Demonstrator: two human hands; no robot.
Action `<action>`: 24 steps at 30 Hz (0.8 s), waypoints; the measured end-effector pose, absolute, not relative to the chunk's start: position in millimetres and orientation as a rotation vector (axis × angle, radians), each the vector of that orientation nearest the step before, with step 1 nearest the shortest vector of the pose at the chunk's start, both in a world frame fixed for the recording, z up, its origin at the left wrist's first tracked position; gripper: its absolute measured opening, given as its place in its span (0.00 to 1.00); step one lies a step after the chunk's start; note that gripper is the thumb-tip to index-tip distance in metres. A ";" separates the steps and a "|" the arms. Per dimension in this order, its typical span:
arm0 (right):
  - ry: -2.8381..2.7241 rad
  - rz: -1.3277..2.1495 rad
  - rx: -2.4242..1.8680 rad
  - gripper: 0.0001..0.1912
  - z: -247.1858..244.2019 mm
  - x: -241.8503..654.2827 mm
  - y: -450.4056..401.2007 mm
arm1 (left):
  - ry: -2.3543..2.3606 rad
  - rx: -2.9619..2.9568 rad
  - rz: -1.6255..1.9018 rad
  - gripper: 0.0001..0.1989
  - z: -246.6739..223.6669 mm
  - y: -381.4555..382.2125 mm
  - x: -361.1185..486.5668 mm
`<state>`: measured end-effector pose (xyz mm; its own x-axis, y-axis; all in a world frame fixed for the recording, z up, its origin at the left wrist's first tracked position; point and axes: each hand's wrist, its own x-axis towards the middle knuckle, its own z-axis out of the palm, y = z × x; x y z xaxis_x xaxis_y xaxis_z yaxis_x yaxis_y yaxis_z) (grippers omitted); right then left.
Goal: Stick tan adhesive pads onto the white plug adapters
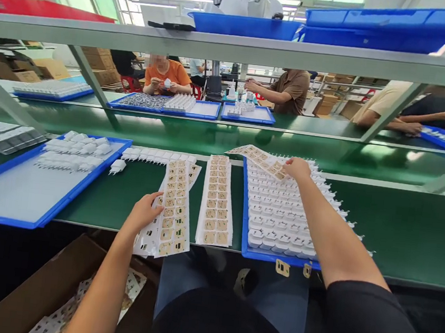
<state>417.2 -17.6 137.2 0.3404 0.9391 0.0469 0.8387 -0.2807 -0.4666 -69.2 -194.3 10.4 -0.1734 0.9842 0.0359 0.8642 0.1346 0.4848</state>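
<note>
My left hand (145, 212) has its thumb and fingers closed at the left edge of a sheet of tan stickers (175, 198), which lies over other white-backed sheets. Some squares on its lower part look peeled off. My right hand (298, 168) pinches the right end of another sticker sheet (261, 160), held over the far left corner of a tray. Rows of white plastic housings (277, 209) with thin pins fill that blue tray (245, 227). Between the hands, a neat stack of sticker sheets (217, 203) lies on the green bench.
A blue-rimmed tray (9, 192) with some white housings stands at the left, beside a housing row (156, 156). Two loose stickers (282, 268) hang at the right tray's front edge. A shelf beam (235, 48) crosses above. Below is a carton (55, 276) of used sheets. Co-workers sit opposite.
</note>
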 end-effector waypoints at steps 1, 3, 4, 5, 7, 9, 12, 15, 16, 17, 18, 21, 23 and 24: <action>-1.559 0.371 -2.144 0.04 141.0 416.4 -18.1 | 2.133 1.810 0.597 0.29 9.1 -195.0 -69.2; -1.557 0.494 -2.009 0.04 150.8 414.9 -22.8 | 2.155 1.821 0.614 0.29 4.7 -196.6 -69.1; -1.553 0.566 -1.936 0.05 156.0 414.6 -27.5 | 2.169 1.826 0.617 0.29 1.8 -197.6 -68.7; -1.547 0.633 -1.865 0.06 160.9 414.9 -33.9 | 2.183 1.828 0.615 0.29 -1.4 -198.8 -67.7; -1.511 0.742 -1.734 0.08 168.2 418.1 -52.0 | 2.205 1.824 0.602 0.31 -7.2 -202.0 -64.2; -1.443 0.815 -1.632 0.11 170.0 425.2 -75.6 | 2.214 1.823 0.561 0.33 -10.4 -205.7 -59.3; -1.347 0.863 -1.571 0.17 160.8 441.4 -115.7 | 2.206 1.823 0.501 0.34 -7.4 -209.7 -53.9; -1.306 0.870 -1.624 0.18 142.8 457.7 -153.5 | 2.157 1.811 0.510 0.33 1.7 -208.3 -53.9; -1.303 0.854 -1.646 0.19 136.6 462.3 -164.1 | 2.151 1.800 0.516 0.33 5.0 -206.9 -54.4; -1.309 0.837 -1.659 0.20 130.7 466.3 -173.2 | 2.156 1.785 0.520 0.33 8.2 -205.5 -54.7; -1.310 0.814 -1.672 0.21 125.2 469.8 -180.6 | 2.167 1.769 0.521 0.33 11.4 -204.8 -54.6; -1.287 0.766 -1.754 0.22 109.8 478.6 -192.0 | 2.196 1.733 0.527 0.34 21.4 -212.0 -52.0; -1.267 0.760 -1.789 0.23 99.8 484.2 -193.1 | 2.258 1.726 0.562 0.34 28.4 -229.0 -50.8; -1.262 0.759 -1.795 0.23 95.3 486.8 -192.9 | 2.324 1.702 0.579 0.34 31.5 -241.1 -51.6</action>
<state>486.8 -192.9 95.3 0.3231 0.9460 -0.0273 0.4681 -0.1848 -0.8641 -51.6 -241.1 31.5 -0.3150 0.9467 0.0665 0.8673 0.2587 0.4253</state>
